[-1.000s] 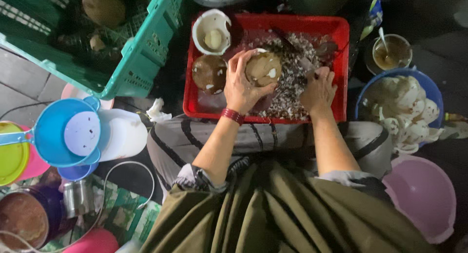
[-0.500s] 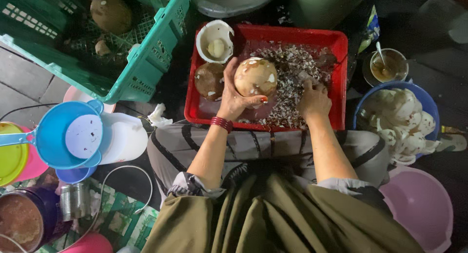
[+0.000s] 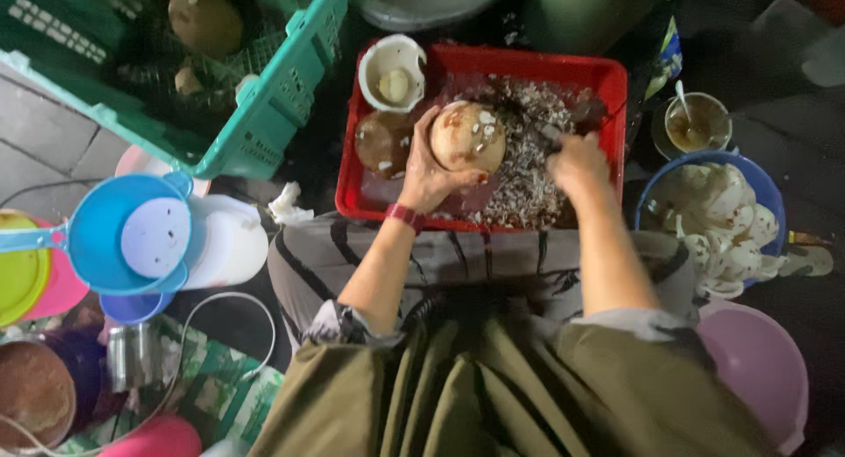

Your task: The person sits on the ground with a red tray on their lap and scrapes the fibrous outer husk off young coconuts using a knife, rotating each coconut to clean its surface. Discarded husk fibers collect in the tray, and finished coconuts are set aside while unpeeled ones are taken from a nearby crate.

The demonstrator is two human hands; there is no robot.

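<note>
Left hand: your left hand (image 3: 429,171) is cupped round the left side of the brown coconut (image 3: 466,136), fingers spread wide and curled over its shell, thumb up at its 11 o'clock edge; the grip is closed on it.
Coconut: it is held over the red tray (image 3: 607,78), slightly left of the tray's middle, flecked with pale scrapings.
Right hand: your right hand (image 3: 576,165) sits at 3 o'clock from the coconut, near it but apart. It is motion-blurred; the fingers look bunched downward, but you cannot tell from this view whether they hold anything.
Tray contents: a heap of pale and dark shavings (image 3: 528,171) lies beneath both hands. A brown shell half (image 3: 380,143) sits at 9 o'clock from the coconut, just beside your left hand. A white-lined shell half (image 3: 393,72) rests on the tray's 11 o'clock corner.
Surroundings: a blue bowl (image 3: 754,180) of white coconut pieces stands at 3 o'clock from the tray. A green crate (image 3: 290,96) holding another coconut stands at 9 to 10 o'clock. A blue scoop (image 3: 97,232) lies at 8 o'clock, well apart.
Wrist: a red band (image 3: 403,216) circles your left wrist.
</note>
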